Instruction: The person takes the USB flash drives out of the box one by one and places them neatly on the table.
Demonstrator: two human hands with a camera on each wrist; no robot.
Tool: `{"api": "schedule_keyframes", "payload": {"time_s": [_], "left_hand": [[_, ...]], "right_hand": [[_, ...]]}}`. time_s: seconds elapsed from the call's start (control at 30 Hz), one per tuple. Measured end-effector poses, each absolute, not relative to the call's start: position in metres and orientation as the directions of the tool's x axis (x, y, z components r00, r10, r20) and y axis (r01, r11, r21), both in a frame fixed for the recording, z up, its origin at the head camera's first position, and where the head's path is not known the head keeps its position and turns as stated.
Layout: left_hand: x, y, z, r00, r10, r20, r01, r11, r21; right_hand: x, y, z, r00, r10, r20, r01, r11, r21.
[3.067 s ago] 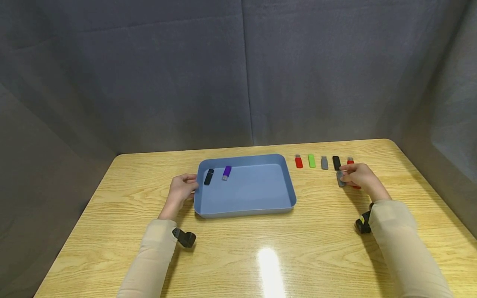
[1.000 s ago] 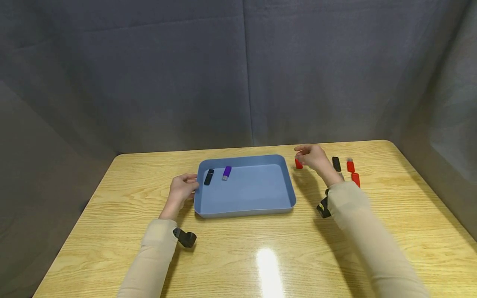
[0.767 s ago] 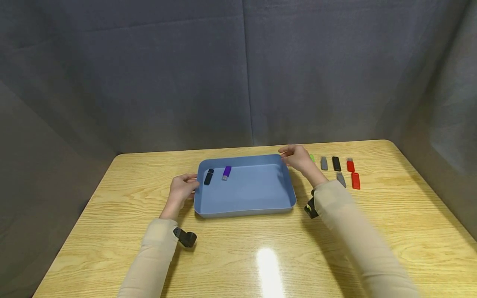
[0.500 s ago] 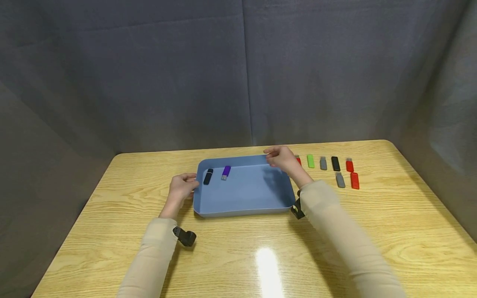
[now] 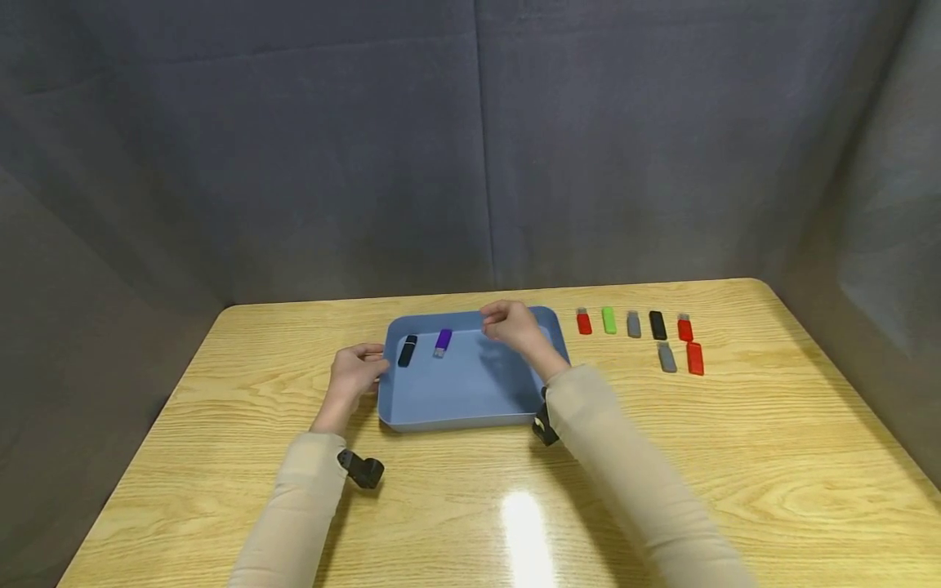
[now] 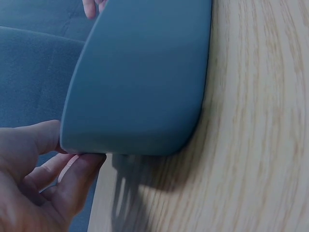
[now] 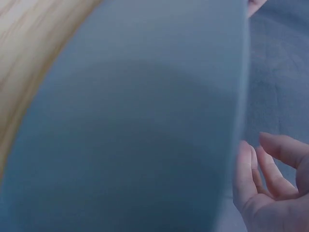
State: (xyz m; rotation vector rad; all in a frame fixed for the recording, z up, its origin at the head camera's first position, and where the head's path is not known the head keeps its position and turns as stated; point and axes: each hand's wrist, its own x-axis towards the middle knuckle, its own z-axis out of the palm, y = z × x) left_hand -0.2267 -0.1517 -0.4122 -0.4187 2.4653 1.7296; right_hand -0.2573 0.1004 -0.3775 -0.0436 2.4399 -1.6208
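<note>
My left hand holds the left wall of a shallow blue tray; in the left wrist view its thumb and fingers meet the tray's end. Inside the tray lie a black USB stick and a purple USB stick, side by side at the left. Above the back right part of the tray hovers my right hand. In the right wrist view its thumb and fingers are loosely bent and apart, with nothing seen between them; the tray's wall fills much of that view.
Right of the tray, a row on the wooden table holds red, green, grey, black and red USB sticks. In front lie another grey one and a red one. Dark curtains surround the table.
My right hand has swept left from the grey USB stick in the front row, past the red one, to above the tray. The sticks stay where they were; my left hand keeps its hold.
</note>
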Motion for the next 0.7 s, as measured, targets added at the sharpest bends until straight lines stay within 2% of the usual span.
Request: {"api": "schedule_keyframes", "payload": {"time_s": [0.37, 0.7], "left_hand": [[-0.225, -0.152, -0.409, -0.957, -0.154, -0.245, -0.284, 0.343, 0.895], [-0.225, -0.153, -0.411, -0.955, -0.148, -0.258, -0.295, 0.361, 0.885]], "right_hand": [[-0.261, 0.076, -0.393, -0.986, -0.115, -0.12, 0.071, 0.359, -0.93], [-0.257, 0.068, -0.403, -0.982, -0.155, -0.112, 0.036, 0.424, -0.905]]}}
